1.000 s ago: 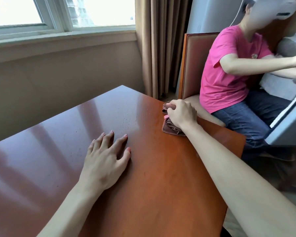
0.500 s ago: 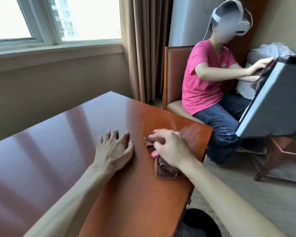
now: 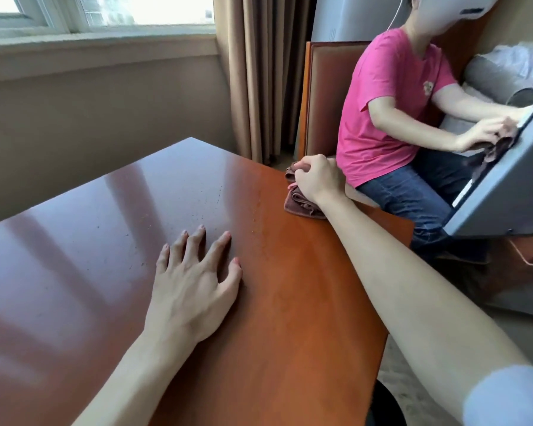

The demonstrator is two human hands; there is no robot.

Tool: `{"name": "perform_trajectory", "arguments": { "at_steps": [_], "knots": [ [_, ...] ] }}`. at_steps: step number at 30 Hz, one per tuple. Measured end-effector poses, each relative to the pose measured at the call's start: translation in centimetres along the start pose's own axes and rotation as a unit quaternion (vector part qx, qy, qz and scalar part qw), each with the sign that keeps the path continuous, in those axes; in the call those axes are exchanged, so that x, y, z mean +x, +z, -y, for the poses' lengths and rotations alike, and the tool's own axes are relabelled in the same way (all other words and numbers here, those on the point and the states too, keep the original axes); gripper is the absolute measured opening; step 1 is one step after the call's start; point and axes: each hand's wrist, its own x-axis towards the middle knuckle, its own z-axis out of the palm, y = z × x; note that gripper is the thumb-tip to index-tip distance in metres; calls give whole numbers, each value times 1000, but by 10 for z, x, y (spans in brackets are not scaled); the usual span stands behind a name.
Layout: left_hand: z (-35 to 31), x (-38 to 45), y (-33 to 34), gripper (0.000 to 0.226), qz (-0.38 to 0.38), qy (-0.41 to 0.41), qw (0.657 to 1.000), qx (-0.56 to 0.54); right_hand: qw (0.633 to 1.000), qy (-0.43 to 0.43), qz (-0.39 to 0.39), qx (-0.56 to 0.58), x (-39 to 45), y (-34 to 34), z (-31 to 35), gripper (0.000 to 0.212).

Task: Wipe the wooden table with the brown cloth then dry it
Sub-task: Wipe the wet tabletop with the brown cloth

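While half a second ago it wiped nearer, the right hand (image 3: 319, 178) now grips the bunched brown cloth (image 3: 302, 204) at the wooden table (image 3: 290, 302)'s far right edge — wiping continues; left hand (image 3: 194, 287) rests flat, fingers spread.

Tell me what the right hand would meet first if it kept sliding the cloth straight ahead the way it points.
Probably nothing on the table: the right hand, gripping the brown cloth, would cross the far edge, then likely meet the chair; depth unclear.
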Motion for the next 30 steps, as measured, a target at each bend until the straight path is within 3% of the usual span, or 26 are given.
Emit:
{"name": "perform_trajectory", "arguments": {
  "at_steps": [6, 13, 16, 30],
  "knots": [
    [1, -1, -3, 75, 6, -3, 1000, 0, 1000, -15, 5, 1, -64, -24, 2, 33],
    [2, -2, -9, 83, 2, 3, 1000, -1, 992, -101, 67, 24, -207, -80, 3, 34],
    [-1, -2, -8, 84, -2, 7, 1000, -4, 987, -127, 89, 37, -231, -92, -2, 36],
    [2, 0, 1, 75, -19, 8, 1000, -1, 1000, -12, 13, 9, -26, -28, -25, 37]
  ]
}}
